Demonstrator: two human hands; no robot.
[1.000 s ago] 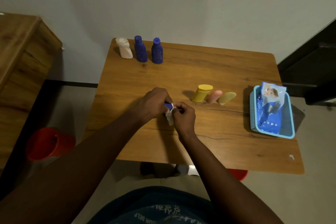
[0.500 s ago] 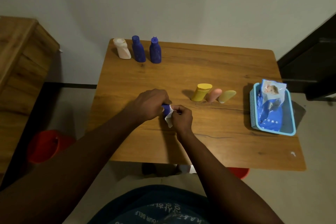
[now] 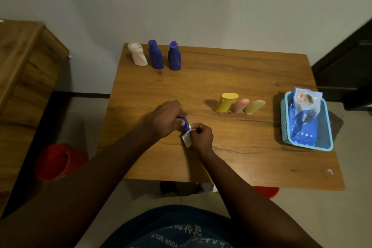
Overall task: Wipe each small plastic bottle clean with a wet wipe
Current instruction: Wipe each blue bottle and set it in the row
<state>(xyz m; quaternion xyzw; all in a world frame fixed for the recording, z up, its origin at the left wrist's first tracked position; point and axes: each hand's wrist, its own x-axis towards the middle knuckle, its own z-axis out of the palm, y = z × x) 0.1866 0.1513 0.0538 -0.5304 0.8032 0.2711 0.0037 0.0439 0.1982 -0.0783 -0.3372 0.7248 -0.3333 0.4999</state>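
My left hand (image 3: 166,119) grips a small blue bottle (image 3: 185,123) over the middle of the wooden table (image 3: 231,78); only its end shows past my fingers. My right hand (image 3: 201,137) pinches a white wet wipe (image 3: 186,138) against that end. At the far left corner stand a white bottle (image 3: 137,54) and two blue bottles (image 3: 155,54) (image 3: 174,56). A yellow bottle (image 3: 225,102), a pink one (image 3: 240,105) and an olive one (image 3: 254,106) sit in a row right of my hands.
A light blue basket (image 3: 285,125) at the table's right edge holds a blue pack of wipes (image 3: 305,119). A red bucket (image 3: 58,161) stands on the floor to the left, beside a wooden cabinet (image 3: 22,78). Another red object (image 3: 265,191) shows under the table's front edge.
Both hands stay together on the blue bottle and wipe, shifting only slightly. The view has moved a little.
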